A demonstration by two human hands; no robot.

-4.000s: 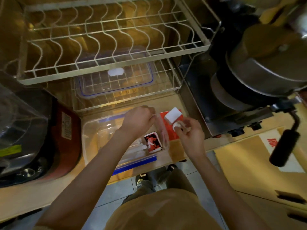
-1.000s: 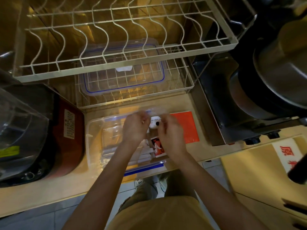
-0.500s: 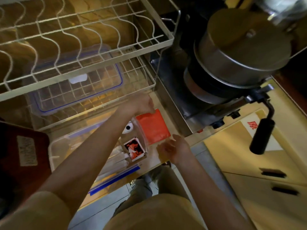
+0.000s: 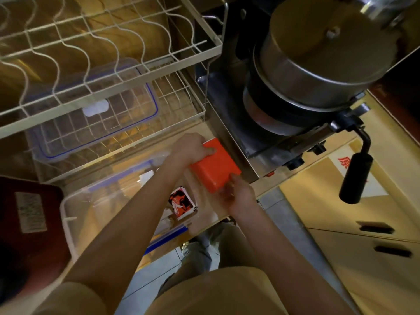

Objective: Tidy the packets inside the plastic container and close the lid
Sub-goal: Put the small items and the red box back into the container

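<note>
Both hands have shifted off the clear plastic container [image 4: 91,201] onto the orange box [image 4: 216,170], which lay flat on the surface [image 4: 204,223] half a second ago and is now tilted up. Left hand [image 4: 193,148] clasps the box's far end, thumb over its top; right hand [image 4: 241,196] grips its near corner with fingers curled. The container sits open on the surface near its front edge, just left of the box, with a red-and-white packet [image 4: 181,202] standing at its right end and pale packets beside that, partly hidden by the left forearm. Its blue-rimmed lid [image 4: 95,114] lies on the lower tier of the wire dish rack [image 4: 109,64] behind. To the right, a steel pot [image 4: 318,60] sits on a stove.
</note>
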